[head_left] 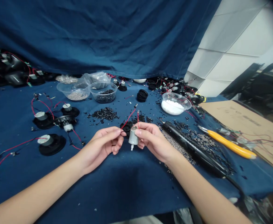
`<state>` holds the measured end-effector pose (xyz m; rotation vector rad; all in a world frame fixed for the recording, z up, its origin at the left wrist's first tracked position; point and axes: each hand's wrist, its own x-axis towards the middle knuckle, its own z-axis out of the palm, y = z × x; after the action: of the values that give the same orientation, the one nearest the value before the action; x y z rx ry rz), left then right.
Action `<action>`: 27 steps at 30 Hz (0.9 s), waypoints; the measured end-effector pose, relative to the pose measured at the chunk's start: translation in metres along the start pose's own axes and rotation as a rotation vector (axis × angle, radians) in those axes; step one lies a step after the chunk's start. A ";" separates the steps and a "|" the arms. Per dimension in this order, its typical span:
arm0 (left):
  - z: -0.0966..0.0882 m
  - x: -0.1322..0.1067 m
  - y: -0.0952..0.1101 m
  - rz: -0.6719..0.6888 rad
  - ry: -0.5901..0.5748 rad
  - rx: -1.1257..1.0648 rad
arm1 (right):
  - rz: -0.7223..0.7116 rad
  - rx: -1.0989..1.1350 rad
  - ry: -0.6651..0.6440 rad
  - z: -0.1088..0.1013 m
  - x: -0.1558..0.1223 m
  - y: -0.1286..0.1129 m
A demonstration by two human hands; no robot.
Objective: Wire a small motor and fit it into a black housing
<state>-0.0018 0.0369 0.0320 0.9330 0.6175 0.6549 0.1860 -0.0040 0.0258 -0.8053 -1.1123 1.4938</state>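
- We are holding a small silver motor (133,137) above the blue-clothed table (117,186), near its middle, with the right hand (150,140) closed round the can from the right; thumb and forefinger are pinching its upper part
- The motor's long axis is standing roughly upright, its white shaft end pointing down, its terminals facing up and away from us
- The left hand (106,143) is sitting just to the left of the motor, its fingers (117,132) pinched shut on a red wire (129,117) that is running up and to the right from the pinch
- A second red lead (138,119) is rising straight from the motor's top
- We cannot tell where either wire is joining the terminals: the right thumb is hiding them
- A black electric screwdriver (192,146) and yellow-handled pliers (230,144) are lying to the right, well apart from both hands
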 end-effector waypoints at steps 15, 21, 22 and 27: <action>-0.010 -0.003 0.020 -0.137 -0.124 -0.315 | 0.002 -0.091 -0.133 0.002 -0.002 -0.004; -0.012 -0.004 0.021 -0.108 -0.161 -0.152 | -0.022 -0.017 -0.051 0.004 -0.003 -0.006; -0.012 -0.003 0.019 -0.097 -0.170 -0.060 | -0.016 0.030 -0.035 0.004 -0.002 -0.007; -0.010 0.001 0.012 -0.091 -0.224 0.304 | 0.041 0.406 0.022 -0.008 -0.001 -0.020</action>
<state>-0.0112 0.0478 0.0383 1.2351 0.5640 0.3733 0.2008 -0.0033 0.0418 -0.5616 -0.7421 1.6688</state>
